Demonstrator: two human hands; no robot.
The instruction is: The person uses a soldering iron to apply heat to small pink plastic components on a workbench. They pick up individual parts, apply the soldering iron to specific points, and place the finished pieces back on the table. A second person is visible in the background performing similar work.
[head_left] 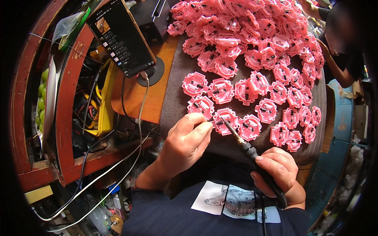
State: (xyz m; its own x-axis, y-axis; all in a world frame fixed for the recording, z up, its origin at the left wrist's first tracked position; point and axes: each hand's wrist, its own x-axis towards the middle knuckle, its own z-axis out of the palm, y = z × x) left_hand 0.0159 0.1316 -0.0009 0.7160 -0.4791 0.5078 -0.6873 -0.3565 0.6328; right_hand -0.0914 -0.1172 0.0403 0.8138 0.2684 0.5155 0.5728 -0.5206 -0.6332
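My right hand (275, 171) grips a black-handled soldering iron (251, 154), its metal tip resting at a pink plastic housing (225, 120) with small black and pale parts inside. Just left of that housing, my left hand (189, 139) has thumb and forefinger pinched at its front left edge; what is between the fingertips is too small to make out. Another housing (199, 104) lies directly behind my left fingers, and a third (249, 127) sits right of the iron's tip. Several similar pieces are spread in loose rows on a dark mat (179, 63).
A dense pile of pink housings (240, 23) covers the back. A phone on a stand (118, 39) occupies a wooden board (136, 104), beside cables and a yellow bin (103, 114). A red wooden frame (71, 118) borders the left. Another person (340, 69) reaches in at the upper right.
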